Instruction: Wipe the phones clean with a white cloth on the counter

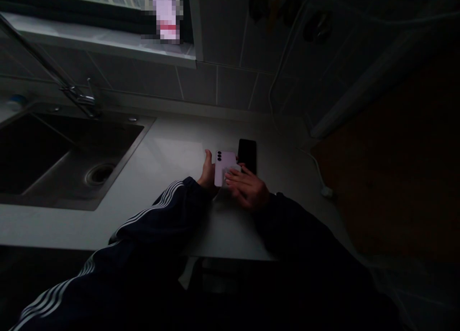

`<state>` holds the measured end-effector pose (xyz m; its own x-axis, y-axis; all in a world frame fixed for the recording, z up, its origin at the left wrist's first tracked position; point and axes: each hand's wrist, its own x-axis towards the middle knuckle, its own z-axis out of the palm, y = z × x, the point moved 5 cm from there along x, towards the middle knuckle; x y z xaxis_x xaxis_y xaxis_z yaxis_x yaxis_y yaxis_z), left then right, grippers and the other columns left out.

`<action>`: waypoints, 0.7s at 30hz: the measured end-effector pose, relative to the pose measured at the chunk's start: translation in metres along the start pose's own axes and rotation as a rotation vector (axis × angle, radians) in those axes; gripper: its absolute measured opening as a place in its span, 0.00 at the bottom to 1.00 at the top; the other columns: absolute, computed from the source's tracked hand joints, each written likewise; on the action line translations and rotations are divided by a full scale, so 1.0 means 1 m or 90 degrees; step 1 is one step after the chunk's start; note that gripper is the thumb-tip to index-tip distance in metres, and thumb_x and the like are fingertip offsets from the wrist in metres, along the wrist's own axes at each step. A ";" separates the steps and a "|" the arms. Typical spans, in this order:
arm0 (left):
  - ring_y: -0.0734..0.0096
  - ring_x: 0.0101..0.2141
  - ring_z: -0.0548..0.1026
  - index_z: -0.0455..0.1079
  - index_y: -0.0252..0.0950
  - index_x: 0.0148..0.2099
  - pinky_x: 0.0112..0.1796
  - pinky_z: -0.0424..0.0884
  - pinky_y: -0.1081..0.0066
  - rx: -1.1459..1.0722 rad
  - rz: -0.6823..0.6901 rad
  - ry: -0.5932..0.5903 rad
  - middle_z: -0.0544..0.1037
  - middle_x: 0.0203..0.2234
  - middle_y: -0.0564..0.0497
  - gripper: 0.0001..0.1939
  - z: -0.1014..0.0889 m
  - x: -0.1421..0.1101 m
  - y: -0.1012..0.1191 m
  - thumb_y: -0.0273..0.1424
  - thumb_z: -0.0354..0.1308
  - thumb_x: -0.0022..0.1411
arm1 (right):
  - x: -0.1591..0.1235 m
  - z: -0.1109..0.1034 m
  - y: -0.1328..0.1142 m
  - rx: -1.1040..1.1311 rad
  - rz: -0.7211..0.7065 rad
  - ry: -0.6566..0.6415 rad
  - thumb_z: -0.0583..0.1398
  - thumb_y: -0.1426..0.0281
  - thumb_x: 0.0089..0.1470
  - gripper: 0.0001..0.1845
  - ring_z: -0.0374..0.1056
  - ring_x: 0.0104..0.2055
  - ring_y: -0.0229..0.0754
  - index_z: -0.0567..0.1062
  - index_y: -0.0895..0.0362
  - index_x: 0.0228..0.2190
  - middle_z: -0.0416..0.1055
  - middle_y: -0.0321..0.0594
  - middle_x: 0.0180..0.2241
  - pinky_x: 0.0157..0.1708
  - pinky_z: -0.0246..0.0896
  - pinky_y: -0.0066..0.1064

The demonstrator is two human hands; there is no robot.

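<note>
A light purple smartphone (223, 162) lies back side up in my left hand (207, 174), its camera lenses at the upper left. My left thumb sticks up beside the phone's left edge, while the other fingers are hidden beneath it. Over the lower right of the phone's back, my right hand (249, 188) presses a thin whitish wipe (235, 167) under its fingers. Part of that hand is smeared by motion. Just behind it, a black smartphone (247, 154) rests on the counter, its lower end partly covered by my right hand.
The white countertop (176, 154) runs along a tiled wall. At left is a steel sink (125, 165) with a faucet (84, 98). A white cable (271, 94) hangs down the wall, and a plug-like end (326, 192) lies at the right edge beside a brown surface (388, 177).
</note>
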<state>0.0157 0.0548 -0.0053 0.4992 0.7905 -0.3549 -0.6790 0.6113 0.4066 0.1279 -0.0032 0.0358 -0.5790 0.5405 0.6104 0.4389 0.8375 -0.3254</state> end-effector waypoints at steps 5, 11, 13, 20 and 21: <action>0.52 0.41 0.81 0.70 0.26 0.62 0.46 0.75 0.57 -0.010 -0.001 -0.014 0.82 0.42 0.32 0.56 -0.004 0.003 0.002 0.64 0.20 0.63 | 0.000 0.005 -0.005 0.003 -0.016 -0.057 0.56 0.64 0.66 0.17 0.70 0.61 0.47 0.80 0.53 0.50 0.76 0.43 0.54 0.67 0.55 0.52; 0.53 0.41 0.82 0.69 0.25 0.63 0.46 0.75 0.59 -0.003 0.027 0.016 0.82 0.42 0.33 0.54 -0.008 0.003 0.004 0.62 0.21 0.65 | 0.001 0.003 -0.005 -0.037 -0.023 -0.048 0.57 0.63 0.66 0.19 0.69 0.62 0.50 0.78 0.57 0.52 0.75 0.48 0.56 0.68 0.52 0.55; 0.54 0.41 0.82 0.69 0.26 0.62 0.46 0.75 0.60 0.023 0.032 0.025 0.82 0.42 0.34 0.54 -0.007 0.002 0.004 0.62 0.21 0.65 | 0.000 0.004 -0.007 -0.040 -0.047 -0.067 0.58 0.62 0.65 0.19 0.67 0.64 0.50 0.78 0.56 0.53 0.74 0.46 0.56 0.69 0.48 0.55; 0.53 0.45 0.81 0.65 0.26 0.65 0.49 0.74 0.57 0.089 0.067 0.002 0.82 0.43 0.34 0.52 -0.005 0.006 0.006 0.60 0.22 0.67 | -0.004 0.007 0.008 -0.105 -0.005 -0.092 0.58 0.68 0.64 0.20 0.64 0.66 0.52 0.75 0.55 0.56 0.71 0.46 0.59 0.67 0.51 0.59; 0.53 0.45 0.81 0.64 0.26 0.66 0.49 0.74 0.57 0.113 0.087 0.002 0.82 0.43 0.35 0.49 -0.005 0.007 0.007 0.58 0.23 0.68 | -0.004 0.006 0.009 -0.107 -0.005 -0.081 0.58 0.69 0.65 0.20 0.65 0.65 0.51 0.75 0.55 0.56 0.72 0.46 0.59 0.67 0.52 0.56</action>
<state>0.0115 0.0643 -0.0084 0.4066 0.8666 -0.2893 -0.6342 0.4956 0.5934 0.1301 0.0024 0.0260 -0.6606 0.5483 0.5128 0.5357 0.8228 -0.1898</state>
